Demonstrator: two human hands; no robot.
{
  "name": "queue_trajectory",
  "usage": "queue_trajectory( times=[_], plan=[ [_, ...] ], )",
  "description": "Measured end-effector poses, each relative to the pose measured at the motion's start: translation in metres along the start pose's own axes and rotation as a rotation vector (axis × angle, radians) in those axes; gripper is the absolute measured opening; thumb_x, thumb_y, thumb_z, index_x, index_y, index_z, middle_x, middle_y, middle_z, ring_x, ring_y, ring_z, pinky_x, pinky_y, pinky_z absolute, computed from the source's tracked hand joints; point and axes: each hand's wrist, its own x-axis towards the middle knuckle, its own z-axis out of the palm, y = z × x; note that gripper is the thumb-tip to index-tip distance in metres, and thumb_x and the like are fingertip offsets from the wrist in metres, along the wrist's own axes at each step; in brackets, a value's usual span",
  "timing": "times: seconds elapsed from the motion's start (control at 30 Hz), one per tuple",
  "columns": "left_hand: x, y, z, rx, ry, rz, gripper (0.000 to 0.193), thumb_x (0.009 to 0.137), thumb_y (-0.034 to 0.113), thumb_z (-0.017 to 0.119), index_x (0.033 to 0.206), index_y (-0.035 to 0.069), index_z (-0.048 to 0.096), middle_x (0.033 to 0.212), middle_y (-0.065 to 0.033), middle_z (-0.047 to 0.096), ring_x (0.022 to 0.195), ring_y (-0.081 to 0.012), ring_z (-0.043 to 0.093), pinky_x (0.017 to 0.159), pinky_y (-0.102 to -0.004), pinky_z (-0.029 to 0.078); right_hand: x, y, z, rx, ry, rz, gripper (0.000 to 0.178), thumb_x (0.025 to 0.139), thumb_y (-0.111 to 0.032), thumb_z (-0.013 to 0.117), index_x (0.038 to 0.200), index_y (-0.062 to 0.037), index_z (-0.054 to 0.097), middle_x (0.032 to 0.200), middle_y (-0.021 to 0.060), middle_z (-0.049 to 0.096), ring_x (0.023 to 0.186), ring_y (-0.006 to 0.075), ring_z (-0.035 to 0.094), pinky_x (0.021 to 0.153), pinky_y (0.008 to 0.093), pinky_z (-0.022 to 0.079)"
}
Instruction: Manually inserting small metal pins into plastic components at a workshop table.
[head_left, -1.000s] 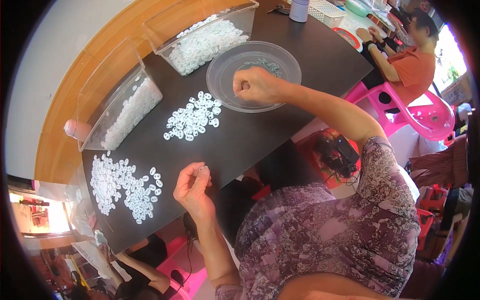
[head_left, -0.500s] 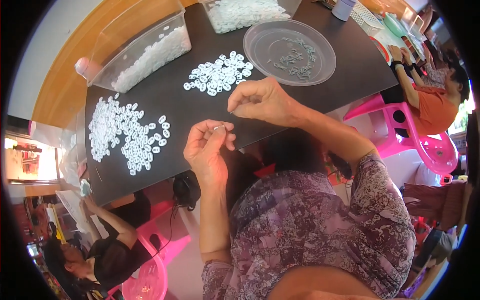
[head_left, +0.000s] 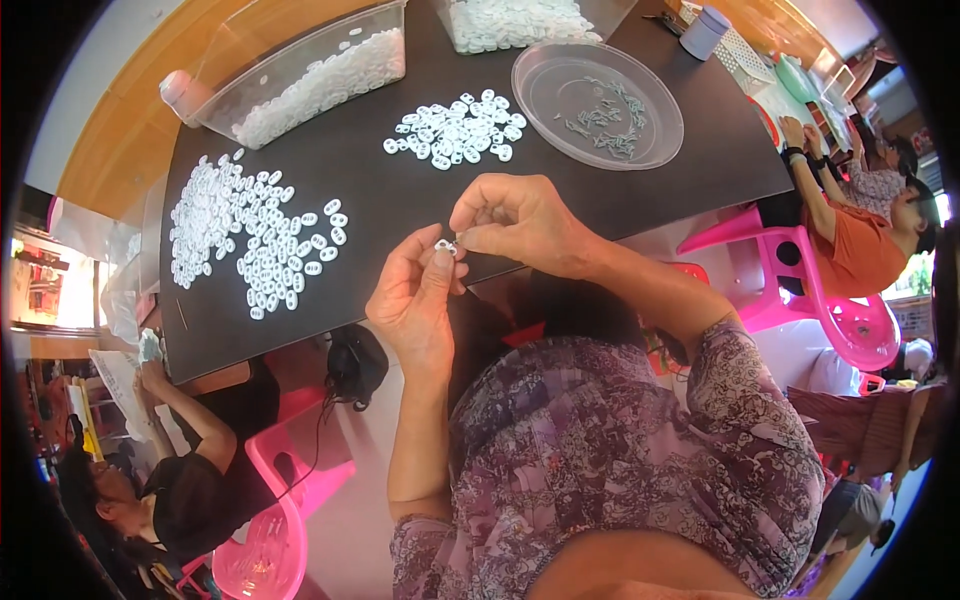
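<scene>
My left hand (head_left: 415, 300) pinches a small white oval plastic piece (head_left: 444, 246) between thumb and fingers, above the table's near edge. Right beside it, my right hand (head_left: 520, 222) has thumb and fingertips pressed together at the piece. A tiny dark bit shows at those fingertips, too small to name. Beyond my hands lies a pile of white oval pieces (head_left: 455, 130) with dark holes. To its right, a round clear plastic tray (head_left: 560, 140) holds small grey-green slivers (head_left: 610, 115). A larger spread of the same white ovals (head_left: 270, 240) covers the table's left part.
Two clear bins stand at the back, a left one (head_left: 385, 65) and a middle one (head_left: 450, 20), both filled with white pieces. A purple-capped container (head_left: 705, 32) is at the far right. People sit left and right on pink chairs (head_left: 265, 550) around the dark table (head_left: 370, 225).
My right hand has come down and left, so its fingertips now meet the white piece in my left hand. The whole view has shifted slightly.
</scene>
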Motion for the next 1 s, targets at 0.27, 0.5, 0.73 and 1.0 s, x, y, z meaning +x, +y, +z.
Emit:
queue_trajectory(
  times=[0.27,0.5,0.73,1.0],
  plan=[
    [-0.0041,0.0007,-0.0033,0.114,0.009,0.04,0.02,0.084,-0.001,0.059,0.104,-0.006,0.059,0.077,-0.0056,0.061,0.064,-0.01,0.058,0.053,-0.0203,0.046,-0.0035,-0.0046,0.0076,-0.244,0.024,-0.032,0.011,0.08,-0.004,0.064,0.089,-0.0008,0.059,0.078,0.0001,0.058,0.071,0.004,0.052,0.063,0.0204,0.044],
    [-0.0038,0.0031,-0.0047,0.109,0.013,0.039,0.021,0.084,-0.001,0.059,0.105,-0.006,0.059,0.077,-0.0056,0.061,0.065,-0.0097,0.058,0.054,-0.0197,0.046,-0.0034,-0.0025,0.0086,-0.182,0.037,-0.023,0.01,0.08,-0.004,0.063,0.088,0.0001,0.058,0.077,0.0001,0.057,0.07,0.004,0.052,0.062,0.02,0.043],
    [-0.0037,0.0034,-0.0057,0.127,0.015,0.044,0.021,0.084,-0.001,0.059,0.104,-0.005,0.059,0.076,-0.0053,0.061,0.063,-0.0094,0.058,0.054,-0.0197,0.046,-0.0032,-0.0022,0.0074,-0.212,0.041,-0.002,0.011,0.08,-0.003,0.063,0.089,0.0007,0.058,0.079,0.0011,0.059,0.073,0.0047,0.054,0.065,0.0206,0.045],
    [-0.0055,0.0008,-0.008,0.109,0.007,0.04,0.021,0.084,0.0,0.06,0.104,-0.005,0.059,0.078,-0.0044,0.06,0.063,-0.0087,0.056,0.054,-0.0194,0.045,-0.0026,0.0014,0.0105,-0.158,0.021,0.034,0.011,0.08,-0.002,0.062,0.09,0.0018,0.057,0.081,0.0023,0.059,0.074,0.0057,0.055,0.066,0.0215,0.046]
  ],
)
